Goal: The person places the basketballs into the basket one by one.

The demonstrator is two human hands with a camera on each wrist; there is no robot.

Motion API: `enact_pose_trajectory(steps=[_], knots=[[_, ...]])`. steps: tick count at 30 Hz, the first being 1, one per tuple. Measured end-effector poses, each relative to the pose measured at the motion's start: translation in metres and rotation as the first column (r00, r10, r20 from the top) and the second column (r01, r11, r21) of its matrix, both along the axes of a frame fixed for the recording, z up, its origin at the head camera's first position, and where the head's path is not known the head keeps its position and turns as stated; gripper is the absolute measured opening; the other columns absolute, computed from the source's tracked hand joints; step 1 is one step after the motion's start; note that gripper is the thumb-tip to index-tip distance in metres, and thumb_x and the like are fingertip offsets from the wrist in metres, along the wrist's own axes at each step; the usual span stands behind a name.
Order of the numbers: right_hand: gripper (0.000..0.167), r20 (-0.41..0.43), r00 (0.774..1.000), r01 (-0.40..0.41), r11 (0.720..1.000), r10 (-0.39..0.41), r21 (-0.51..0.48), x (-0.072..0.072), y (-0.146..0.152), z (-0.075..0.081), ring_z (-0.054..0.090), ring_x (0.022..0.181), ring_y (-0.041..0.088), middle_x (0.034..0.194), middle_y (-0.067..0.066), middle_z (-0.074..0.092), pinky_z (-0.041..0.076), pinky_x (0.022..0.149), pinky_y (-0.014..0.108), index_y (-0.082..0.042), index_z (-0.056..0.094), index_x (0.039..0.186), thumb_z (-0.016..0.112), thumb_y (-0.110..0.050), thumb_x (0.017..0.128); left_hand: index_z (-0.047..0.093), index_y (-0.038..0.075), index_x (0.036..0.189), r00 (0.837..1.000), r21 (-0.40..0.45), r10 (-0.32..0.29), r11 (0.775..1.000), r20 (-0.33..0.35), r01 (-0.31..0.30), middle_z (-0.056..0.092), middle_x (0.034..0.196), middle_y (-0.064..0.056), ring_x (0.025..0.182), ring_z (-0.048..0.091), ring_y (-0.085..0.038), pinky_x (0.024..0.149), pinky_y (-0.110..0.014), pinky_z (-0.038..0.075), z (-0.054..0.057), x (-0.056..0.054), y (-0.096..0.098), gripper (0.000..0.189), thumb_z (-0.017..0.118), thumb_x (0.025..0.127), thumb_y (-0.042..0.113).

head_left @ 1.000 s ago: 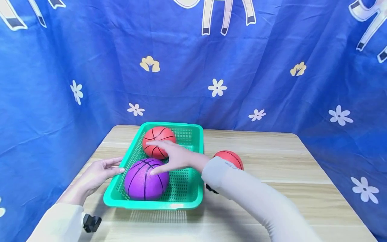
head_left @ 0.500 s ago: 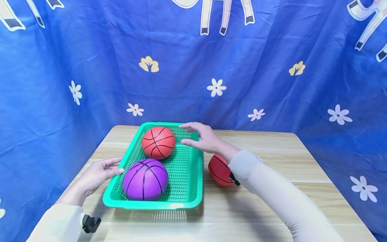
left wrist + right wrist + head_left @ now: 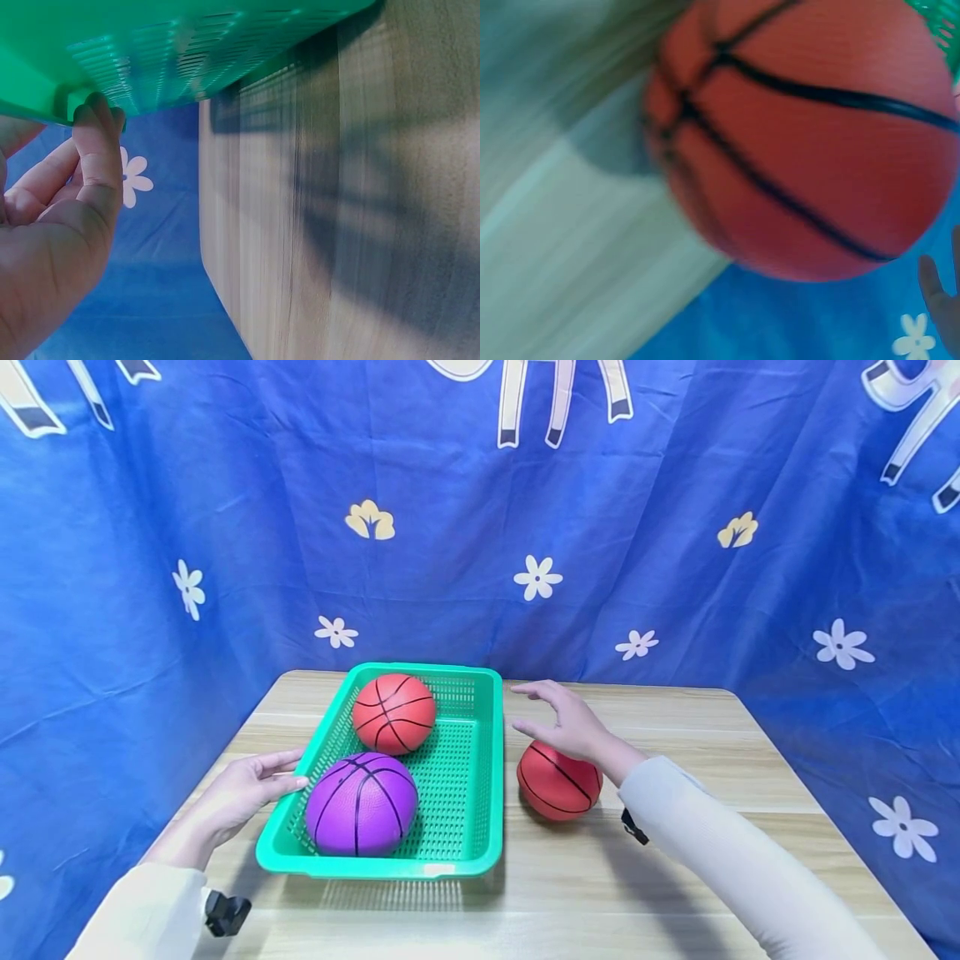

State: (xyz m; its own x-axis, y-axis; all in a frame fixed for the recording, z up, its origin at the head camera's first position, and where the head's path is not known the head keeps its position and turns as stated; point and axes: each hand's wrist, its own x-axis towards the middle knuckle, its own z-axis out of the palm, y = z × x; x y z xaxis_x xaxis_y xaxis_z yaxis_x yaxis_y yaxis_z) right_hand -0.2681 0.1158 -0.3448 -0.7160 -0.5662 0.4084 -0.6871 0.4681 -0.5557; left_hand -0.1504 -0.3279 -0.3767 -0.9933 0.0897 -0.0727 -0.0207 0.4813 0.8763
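Note:
A green plastic basket [image 3: 491, 760] holds a red basketball [image 3: 393, 714] at its far end and a purple basketball [image 3: 362, 806] at its near end. My left hand [image 3: 243, 793] grips the basket's left rim, with thumb and fingertips right at the edge; the left wrist view shows these fingers [image 3: 97, 150] against the rim. Right of the basket, a second red basketball [image 3: 558, 783] rests on the table. Over its upper back side is my right hand [image 3: 566, 718], fingers spread and holding nothing. In the right wrist view, that red basketball fills much of the frame.
The wooden table [image 3: 712, 860] carries the basket and the loose ball. Behind and along the sides hangs a blue curtain [image 3: 450, 585] with white flowers and animal legs printed on it. Each wrist wears a small black device [image 3: 227, 914].
My right hand has moved from over the purple basketball in the basket, rightward across the rim, to the red basketball outside. My left hand and the basket have stayed put.

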Motion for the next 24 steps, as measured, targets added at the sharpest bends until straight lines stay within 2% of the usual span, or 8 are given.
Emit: enact_pose_trajectory(steps=[5, 12, 18, 24], knots=[[0.054, -0.015, 0.999, 0.034, 0.999, -0.033, 0.027, 0.002, 0.019, -0.015, 0.048, 0.121, 0.025, 0.132, 0.002, 0.053, 0.039, 0.099, 0.051, -0.019, 0.052, 0.136, 0.069, -0.036, 0.088, 0.035, -0.012, 0.141, 1.000, 0.004, 0.000, 1.000, 0.004, 0.000, 0.047, 0.132, -0.032, 0.094, 0.058, 0.001, 0.080, -0.024, 0.052, 0.000, 0.000, 0.000, 0.063, 0.063, 0.094, 0.019], [0.063, -0.031, 0.999, 0.026, 1.000, -0.026, 0.010, 0.007, 0.042, -0.038, 0.045, 0.123, 0.025, 0.135, 0.007, 0.050, 0.037, 0.101, 0.052, -0.012, 0.049, 0.139, 0.073, -0.033, 0.084, 0.035, -0.012, 0.140, 1.000, 0.013, -0.003, 1.000, 0.001, 0.002, 0.047, 0.132, -0.032, 0.094, 0.058, 0.002, 0.080, -0.024, 0.052, 0.001, 0.000, 0.000, 0.062, 0.063, 0.094, 0.018], [0.077, 0.018, 0.999, 0.043, 0.999, -0.044, 0.032, 0.015, 0.056, -0.055, 0.046, 0.120, 0.029, 0.137, 0.007, 0.045, 0.043, 0.094, 0.054, -0.013, 0.043, 0.142, 0.076, -0.040, 0.079, 0.035, -0.012, 0.140, 1.000, 0.011, -0.004, 1.000, -0.005, 0.004, 0.047, 0.132, -0.032, 0.094, 0.058, 0.003, 0.080, -0.024, 0.052, 0.001, 0.000, 0.000, 0.062, 0.063, 0.094, 0.018], [0.089, 0.086, 0.993, 0.070, 0.995, -0.077, 0.073, 0.021, 0.064, -0.068, 0.043, 0.123, 0.030, 0.143, 0.004, 0.038, 0.047, 0.089, 0.053, -0.023, 0.037, 0.145, 0.080, -0.048, 0.072, 0.034, -0.013, 0.140, 1.000, 0.010, -0.004, 1.000, 0.000, 0.004, 0.048, 0.131, -0.032, 0.094, 0.059, 0.001, 0.080, -0.026, 0.053, 0.001, 0.001, 0.000, 0.062, 0.063, 0.094, 0.018]])
